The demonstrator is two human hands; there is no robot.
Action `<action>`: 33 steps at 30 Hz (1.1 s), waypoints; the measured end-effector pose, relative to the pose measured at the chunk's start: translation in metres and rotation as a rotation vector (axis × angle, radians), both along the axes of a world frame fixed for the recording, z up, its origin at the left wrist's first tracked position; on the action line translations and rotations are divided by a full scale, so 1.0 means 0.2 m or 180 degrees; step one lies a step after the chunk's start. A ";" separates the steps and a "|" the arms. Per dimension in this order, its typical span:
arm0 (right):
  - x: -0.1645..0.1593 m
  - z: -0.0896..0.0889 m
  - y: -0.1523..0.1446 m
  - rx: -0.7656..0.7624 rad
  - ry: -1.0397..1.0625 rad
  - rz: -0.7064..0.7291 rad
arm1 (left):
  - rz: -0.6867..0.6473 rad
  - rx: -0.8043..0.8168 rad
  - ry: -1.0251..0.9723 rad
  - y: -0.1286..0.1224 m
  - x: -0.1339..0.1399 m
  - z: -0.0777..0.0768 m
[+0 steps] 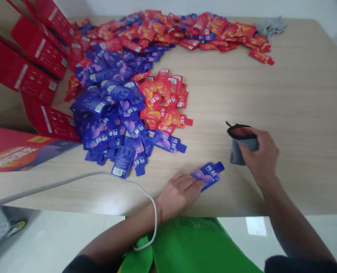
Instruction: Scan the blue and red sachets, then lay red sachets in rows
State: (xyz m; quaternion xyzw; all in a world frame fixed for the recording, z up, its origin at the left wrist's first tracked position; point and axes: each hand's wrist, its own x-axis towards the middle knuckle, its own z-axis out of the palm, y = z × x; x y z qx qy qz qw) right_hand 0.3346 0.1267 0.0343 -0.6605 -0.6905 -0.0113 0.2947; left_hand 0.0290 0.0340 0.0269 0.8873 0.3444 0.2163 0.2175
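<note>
My left hand [181, 193] is closed on the lower end of a purple sachet [210, 173], near the table's front edge. The sachet's tabbed end points right and away from me. To the right, my right hand [263, 157] grips a small grey pouch [238, 153] with a dark rim, thumb on the near side. Its mouth gapes upward and shows a reddish inside; whether anything lies deeper I cannot tell. Left of my hands spreads a heap of purple sachets [106, 125], with a smaller group of red sachets [165, 98] beside it.
More red and purple sachets [157, 32] line the table's back edge, ending at a crumpled grey cloth [271, 27]. Red cartons [40, 53] stand along the left. A pale cable [100, 173] crosses the front left and loops over my left forearm. A green chair [191, 246] is below the edge.
</note>
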 end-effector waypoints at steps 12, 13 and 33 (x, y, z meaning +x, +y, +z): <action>0.06 -0.19 0.07 -0.0241 0.0820 -0.0640 | 0.0876 -0.0670 0.1130 0.15 0.22 -0.01; 0.06 -0.19 0.07 -0.0285 0.0863 -0.0635 | 0.0854 -0.0728 0.1133 0.15 0.23 -0.03; 0.15 -0.33 0.10 -0.0936 0.1055 -0.0830 | 0.2351 -0.2519 -0.3010 0.48 -0.35 0.27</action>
